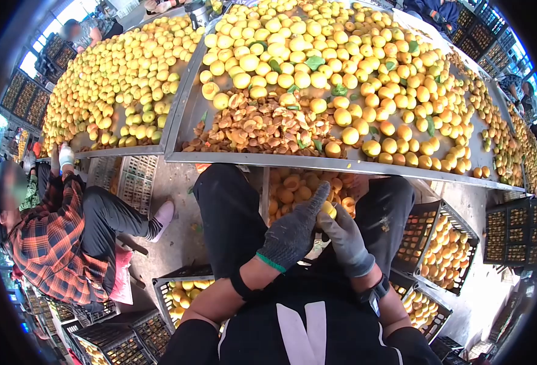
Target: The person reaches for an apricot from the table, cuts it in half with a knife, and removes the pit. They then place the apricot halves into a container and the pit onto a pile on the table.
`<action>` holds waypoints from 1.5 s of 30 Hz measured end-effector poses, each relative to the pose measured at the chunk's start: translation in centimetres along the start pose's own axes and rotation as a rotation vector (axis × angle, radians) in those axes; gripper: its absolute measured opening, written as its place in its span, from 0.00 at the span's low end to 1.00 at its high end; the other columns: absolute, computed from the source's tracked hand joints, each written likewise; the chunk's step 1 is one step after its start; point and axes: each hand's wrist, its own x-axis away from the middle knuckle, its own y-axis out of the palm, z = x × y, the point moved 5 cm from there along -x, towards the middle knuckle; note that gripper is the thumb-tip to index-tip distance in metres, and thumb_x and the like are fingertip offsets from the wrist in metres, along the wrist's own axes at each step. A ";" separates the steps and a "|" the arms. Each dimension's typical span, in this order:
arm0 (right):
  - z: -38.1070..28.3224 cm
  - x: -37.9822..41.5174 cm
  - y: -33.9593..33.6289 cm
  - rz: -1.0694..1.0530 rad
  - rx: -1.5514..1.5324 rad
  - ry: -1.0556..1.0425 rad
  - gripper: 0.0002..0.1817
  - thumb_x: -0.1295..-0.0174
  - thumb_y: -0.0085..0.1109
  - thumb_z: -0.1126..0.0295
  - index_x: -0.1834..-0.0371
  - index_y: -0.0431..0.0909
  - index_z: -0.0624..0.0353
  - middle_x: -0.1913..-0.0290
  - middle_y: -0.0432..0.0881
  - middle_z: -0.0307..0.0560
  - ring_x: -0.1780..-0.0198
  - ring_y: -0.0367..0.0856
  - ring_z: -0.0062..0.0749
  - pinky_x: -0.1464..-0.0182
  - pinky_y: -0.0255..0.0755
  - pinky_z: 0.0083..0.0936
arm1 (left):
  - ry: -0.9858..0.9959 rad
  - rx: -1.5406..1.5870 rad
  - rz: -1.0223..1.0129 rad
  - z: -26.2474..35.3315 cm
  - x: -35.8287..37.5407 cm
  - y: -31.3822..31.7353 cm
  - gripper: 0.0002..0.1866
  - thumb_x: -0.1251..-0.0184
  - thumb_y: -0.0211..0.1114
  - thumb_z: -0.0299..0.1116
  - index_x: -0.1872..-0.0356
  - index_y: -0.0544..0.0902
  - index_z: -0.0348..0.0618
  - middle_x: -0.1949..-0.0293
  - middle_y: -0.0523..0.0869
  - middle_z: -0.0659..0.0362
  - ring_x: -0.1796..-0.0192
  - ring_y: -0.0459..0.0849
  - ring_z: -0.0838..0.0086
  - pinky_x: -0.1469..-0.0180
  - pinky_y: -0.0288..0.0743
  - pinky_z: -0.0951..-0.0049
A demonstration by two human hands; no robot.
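Between my knees, my left hand (294, 230) wears a dark grey knit glove with a green cuff. Its fingers are closed against a small yellow apricot (329, 210). My right hand (345, 238), in a paler grey glove, grips the same apricot from the other side. The fingers partly cover the fruit, and whether a small tool is also held cannot be seen. Just beyond and below my hands, a container holds orange apricot halves (291, 187). A brown heap of what look like apricot pits (262, 126) lies near the front edge of the metal table (250, 159).
Many whole apricots (396, 91) with some green leaves cover the table. Another fruit-filled table section (122, 91) adjoins at left. Black crates of apricots (445, 249) stand at my right, and another crate (183, 292) at my left. A person in a plaid shirt (62, 249) sits at left.
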 end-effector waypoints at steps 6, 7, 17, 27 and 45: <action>-1.2 1.4 0.7 0.073 0.102 -0.242 0.23 0.34 0.61 0.65 0.42 0.68 0.67 0.55 0.78 0.43 0.56 0.76 0.22 0.50 0.71 0.20 | 0.210 0.143 0.056 0.4 -0.6 -0.1 0.38 0.41 0.62 0.27 0.27 0.61 0.55 0.47 0.82 0.48 0.58 0.85 0.51 0.57 0.81 0.61; -1.7 1.8 0.8 0.105 0.183 -0.349 0.24 0.35 0.60 0.67 0.40 0.67 0.68 0.54 0.78 0.44 0.55 0.77 0.24 0.49 0.71 0.20 | 0.209 0.144 0.053 0.5 -0.5 -0.2 0.38 0.41 0.62 0.27 0.27 0.61 0.55 0.47 0.82 0.48 0.58 0.85 0.51 0.57 0.81 0.61; -1.5 2.8 0.5 0.002 0.182 -0.369 0.27 0.35 0.58 0.68 0.36 0.64 0.70 0.51 0.78 0.49 0.52 0.78 0.30 0.45 0.71 0.23 | 0.095 0.232 -0.150 0.2 0.1 0.2 0.34 0.39 0.65 0.32 0.30 0.66 0.54 0.43 0.80 0.50 0.48 0.84 0.55 0.46 0.78 0.63; 1.1 2.1 -1.2 0.037 0.122 -0.237 0.31 0.38 0.53 0.73 0.32 0.60 0.73 0.46 0.76 0.50 0.49 0.77 0.29 0.43 0.70 0.23 | 0.131 0.340 -0.050 -1.9 -1.0 1.5 0.33 0.41 0.68 0.31 0.33 0.69 0.55 0.48 0.83 0.49 0.56 0.87 0.56 0.55 0.81 0.62; 1.3 -2.7 -4.1 0.048 0.372 -0.167 0.30 0.38 0.56 0.72 0.31 0.61 0.67 0.38 0.72 0.53 0.36 0.71 0.36 0.32 0.60 0.26 | -0.430 1.625 -0.403 -6.3 -0.5 1.1 0.43 0.48 0.64 0.18 0.27 0.59 0.47 0.62 0.83 0.53 0.84 0.71 0.82 0.83 0.64 0.85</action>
